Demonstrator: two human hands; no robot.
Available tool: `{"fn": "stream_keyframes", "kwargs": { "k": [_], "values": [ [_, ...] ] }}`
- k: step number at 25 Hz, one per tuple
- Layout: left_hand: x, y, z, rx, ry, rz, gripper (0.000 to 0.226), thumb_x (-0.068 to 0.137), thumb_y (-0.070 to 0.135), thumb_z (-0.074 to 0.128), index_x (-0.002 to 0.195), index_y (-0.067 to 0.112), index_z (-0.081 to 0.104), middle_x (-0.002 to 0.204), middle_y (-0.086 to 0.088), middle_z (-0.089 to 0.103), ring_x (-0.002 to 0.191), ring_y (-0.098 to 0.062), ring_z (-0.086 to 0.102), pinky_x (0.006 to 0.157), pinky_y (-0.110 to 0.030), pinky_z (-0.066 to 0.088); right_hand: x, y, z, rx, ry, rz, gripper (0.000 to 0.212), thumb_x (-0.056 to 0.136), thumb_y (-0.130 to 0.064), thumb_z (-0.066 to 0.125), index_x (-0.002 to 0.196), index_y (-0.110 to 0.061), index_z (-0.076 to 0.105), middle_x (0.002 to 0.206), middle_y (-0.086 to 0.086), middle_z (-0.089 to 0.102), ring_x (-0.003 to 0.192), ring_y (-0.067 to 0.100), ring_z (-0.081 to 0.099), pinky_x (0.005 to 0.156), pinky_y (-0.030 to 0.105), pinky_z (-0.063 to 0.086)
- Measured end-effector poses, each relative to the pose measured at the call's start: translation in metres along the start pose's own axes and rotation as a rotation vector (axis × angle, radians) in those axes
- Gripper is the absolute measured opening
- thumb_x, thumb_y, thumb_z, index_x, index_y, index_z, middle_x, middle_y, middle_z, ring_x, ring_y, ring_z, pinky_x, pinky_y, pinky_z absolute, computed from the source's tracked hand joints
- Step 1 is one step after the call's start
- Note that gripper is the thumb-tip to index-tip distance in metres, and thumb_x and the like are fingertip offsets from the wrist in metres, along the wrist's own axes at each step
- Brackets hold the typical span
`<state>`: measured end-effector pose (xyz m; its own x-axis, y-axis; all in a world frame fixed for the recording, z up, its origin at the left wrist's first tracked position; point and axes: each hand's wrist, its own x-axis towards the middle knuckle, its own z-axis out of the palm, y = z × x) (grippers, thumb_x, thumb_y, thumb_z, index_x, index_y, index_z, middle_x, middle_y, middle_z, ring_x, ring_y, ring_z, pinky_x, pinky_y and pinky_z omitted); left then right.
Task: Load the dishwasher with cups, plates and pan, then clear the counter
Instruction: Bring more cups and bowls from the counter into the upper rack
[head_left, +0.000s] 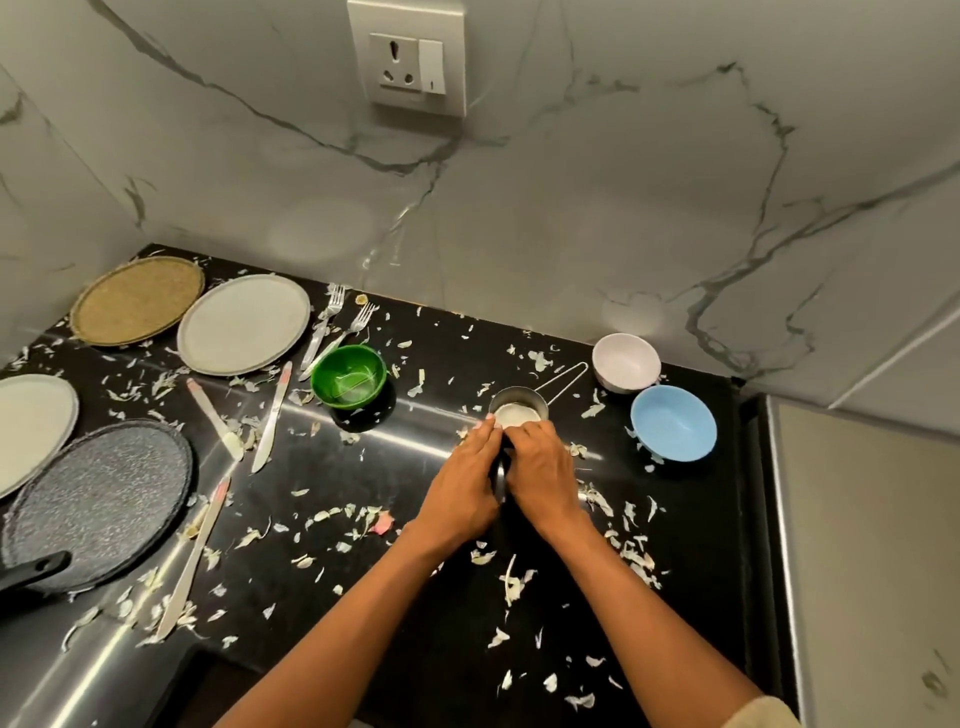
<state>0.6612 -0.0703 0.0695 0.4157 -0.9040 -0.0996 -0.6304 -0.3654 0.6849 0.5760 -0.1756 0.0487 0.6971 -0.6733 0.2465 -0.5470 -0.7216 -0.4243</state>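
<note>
Centre of counter: a small steel pan (519, 408) stood upright on the black counter (395, 519), mouth up, pale inside.
Pan axis: its dark handle (500, 480) ran from the pan toward 6 o'clock, at the person; long axis 12 to 6.
Left hand (462, 486): fingers curled over the handle from the 9 o'clock side, fingertips at the pan's rim.
Right hand (543, 467): fingers curled over the handle from the 3 o'clock side, touching the left hand.
Wire loop (566, 376): lay beside the pan, pointing to 2 o'clock.
At 3 o'clock: a blue bowl (674, 422), a white bowl (626, 362) just beyond it.
At 9 o'clock: a green bowl (349, 375), two forks (337, 325), knives (272, 415), grey plates (244, 323), a woven mat (136, 300).
At 8 o'clock: a flat speckled griddle pan (98, 501), handle toward 7 o'clock.
Counter litter: pale peelings (332, 517) scattered all over.
</note>
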Motion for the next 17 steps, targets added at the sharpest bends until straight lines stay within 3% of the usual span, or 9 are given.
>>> {"fn": "stream_keyframes", "kwargs": {
  "k": [3,5,7,10,11,13,17],
  "values": [
    [-0.016,-0.007,-0.004,-0.183,0.099,0.001,0.075,0.085,-0.001,0.049,0.154,0.017,0.028,0.156,0.015,0.024,0.143,0.009,0.018,0.119,-0.017,0.02,-0.006,-0.006,0.003,0.078,0.091,0.001,0.009,0.083,-0.004,0.074,0.083,-0.013,0.072,0.079,0.0,0.066,0.079,0.02,0.057,0.06,0.035,0.05],
    [-0.025,-0.017,-0.009,-0.326,0.168,-0.044,0.073,0.083,-0.003,0.055,0.15,0.021,0.039,0.143,0.01,0.05,0.131,0.006,0.045,0.11,-0.016,0.035,-0.015,-0.017,0.0,0.229,0.147,-0.003,0.015,0.079,0.003,0.074,0.085,-0.011,0.075,0.08,0.001,0.069,0.08,0.02,0.059,0.066,0.027,0.048],
    [-0.032,-0.026,-0.018,-0.433,0.216,-0.101,0.075,0.08,-0.003,0.065,0.147,0.022,0.044,0.127,0.007,0.064,0.12,0.0,0.058,0.106,-0.019,0.042,-0.026,-0.032,-0.008,0.408,0.179,0.058,0.021,0.076,0.008,0.075,0.087,-0.01,0.078,0.082,-0.001,0.072,0.082,0.016,0.063,0.074,0.019,0.047],
    [-0.042,-0.031,-0.036,-0.457,0.248,-0.099,0.082,0.072,0.0,0.08,0.145,0.019,0.048,0.127,0.01,0.062,0.117,0.013,0.054,0.101,-0.009,0.04,-0.039,-0.051,-0.024,0.695,0.175,0.247,0.022,0.077,0.006,0.077,0.089,-0.012,0.081,0.087,-0.007,0.076,0.086,0.01,0.07,0.08,0.018,0.053],
    [-0.045,-0.031,-0.04,-0.449,0.257,-0.079,0.085,0.07,0.002,0.084,0.146,0.018,0.048,0.127,0.008,0.063,0.117,0.01,0.055,0.098,-0.006,0.04,-0.042,-0.056,-0.03,0.802,0.142,0.313,0.021,0.079,0.005,0.077,0.092,-0.011,0.081,0.089,-0.006,0.077,0.087,0.01,0.072,0.081,0.019,0.055],
    [-0.055,-0.032,-0.048,-0.46,0.265,-0.023,0.093,0.067,0.007,0.088,0.148,0.019,0.045,0.127,0.004,0.064,0.117,0.0,0.059,0.095,-0.007,0.043,-0.05,-0.068,-0.041,0.997,0.082,0.424,0.021,0.082,0.007,0.075,0.096,-0.008,0.079,0.089,-0.002,0.078,0.088,0.011,0.074,0.08,0.019,0.056],
    [-0.073,-0.025,-0.052,-0.437,0.3,0.101,0.095,0.064,0.016,0.09,0.147,0.02,0.044,0.133,0.002,0.061,0.119,-0.006,0.059,0.099,-0.019,0.047,-0.069,-0.087,-0.058,1.216,0.097,0.59,0.02,0.084,0.009,0.071,0.094,-0.007,0.076,0.091,0.011,0.078,0.084,0.015,0.073,0.078,0.022,0.056]
  ]
}}
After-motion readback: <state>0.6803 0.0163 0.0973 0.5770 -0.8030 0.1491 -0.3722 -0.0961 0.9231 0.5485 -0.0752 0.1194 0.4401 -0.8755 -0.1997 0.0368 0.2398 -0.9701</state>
